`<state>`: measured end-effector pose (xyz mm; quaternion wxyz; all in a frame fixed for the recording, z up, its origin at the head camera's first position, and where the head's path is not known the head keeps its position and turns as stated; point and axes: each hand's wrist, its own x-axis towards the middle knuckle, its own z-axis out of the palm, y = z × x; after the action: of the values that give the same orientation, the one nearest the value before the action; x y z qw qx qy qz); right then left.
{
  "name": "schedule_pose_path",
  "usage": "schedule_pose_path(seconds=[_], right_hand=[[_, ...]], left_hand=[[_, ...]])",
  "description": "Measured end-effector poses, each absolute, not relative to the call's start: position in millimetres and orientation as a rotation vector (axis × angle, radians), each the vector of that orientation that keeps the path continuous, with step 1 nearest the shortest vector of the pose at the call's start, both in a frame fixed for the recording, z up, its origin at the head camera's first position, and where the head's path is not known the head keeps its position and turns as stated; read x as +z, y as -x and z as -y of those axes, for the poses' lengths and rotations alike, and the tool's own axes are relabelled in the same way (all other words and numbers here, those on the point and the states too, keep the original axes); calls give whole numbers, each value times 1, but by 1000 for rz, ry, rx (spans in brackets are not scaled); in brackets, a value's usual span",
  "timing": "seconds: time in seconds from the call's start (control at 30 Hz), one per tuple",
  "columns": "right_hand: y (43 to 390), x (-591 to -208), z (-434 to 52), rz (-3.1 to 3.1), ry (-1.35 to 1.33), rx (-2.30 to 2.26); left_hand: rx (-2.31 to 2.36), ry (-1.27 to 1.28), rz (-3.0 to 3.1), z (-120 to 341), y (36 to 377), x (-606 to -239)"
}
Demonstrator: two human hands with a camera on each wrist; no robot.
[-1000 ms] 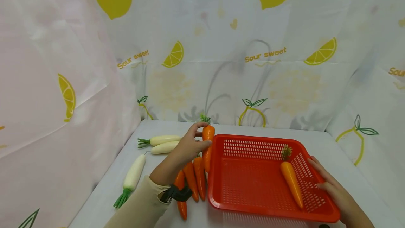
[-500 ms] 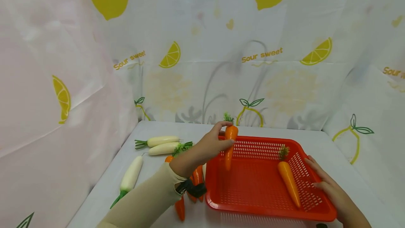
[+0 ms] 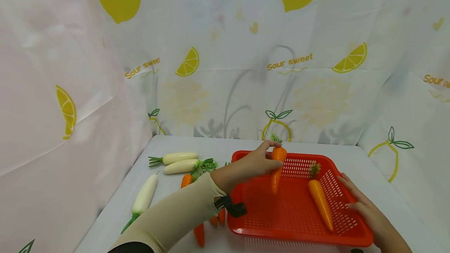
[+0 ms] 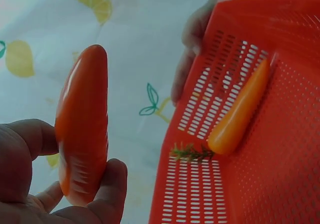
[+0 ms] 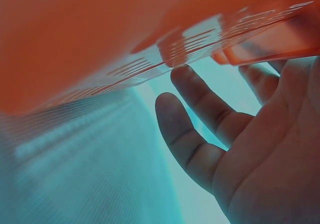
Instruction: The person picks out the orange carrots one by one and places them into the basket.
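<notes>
My left hand [image 3: 251, 167] pinches an orange carrot [image 3: 277, 169] with a green leafy top, thumb on one side and fingers on the other. That carrot hangs tip down above the red plastic basket [image 3: 299, 237]. The left wrist view shows the held carrot [image 4: 85, 119] up close. Inside the basket, a second, lighter orange carrot [image 3: 320, 203] lies along the right wall. At the basket's right side rests my right hand [image 3: 363, 208]. Its fingers look loosely extended against the outer wall in the right wrist view, where the hand [image 5: 265, 139] is palm-side to the camera.
More carrots [image 3: 199, 234] lie left of the basket, partly hidden by my left forearm [image 3: 175, 214]. Two white radishes [image 3: 181, 166] lie farther back, and another white radish [image 3: 145, 195] lies at the left. A lemon-print cloth [image 3: 211, 89] hangs behind the white table [image 3: 109, 221].
My left hand has carried the carrot rightward, from beside the basket's left edge to above its interior. My right hand has stayed at the basket's right side.
</notes>
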<state>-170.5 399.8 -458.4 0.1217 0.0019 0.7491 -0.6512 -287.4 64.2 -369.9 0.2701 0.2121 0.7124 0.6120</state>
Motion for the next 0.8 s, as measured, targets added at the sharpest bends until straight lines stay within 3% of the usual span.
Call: schedule_pose_path(seconds=[0.23,0.8], right_hand=[[169,-463,-397,-2148,126,-1947],[171,-459,-401,-2201,82,-1945]], left_hand=[[1615,-504,-1875,-86,288,-379],[1456,-518,-1879,-134,308,-407]])
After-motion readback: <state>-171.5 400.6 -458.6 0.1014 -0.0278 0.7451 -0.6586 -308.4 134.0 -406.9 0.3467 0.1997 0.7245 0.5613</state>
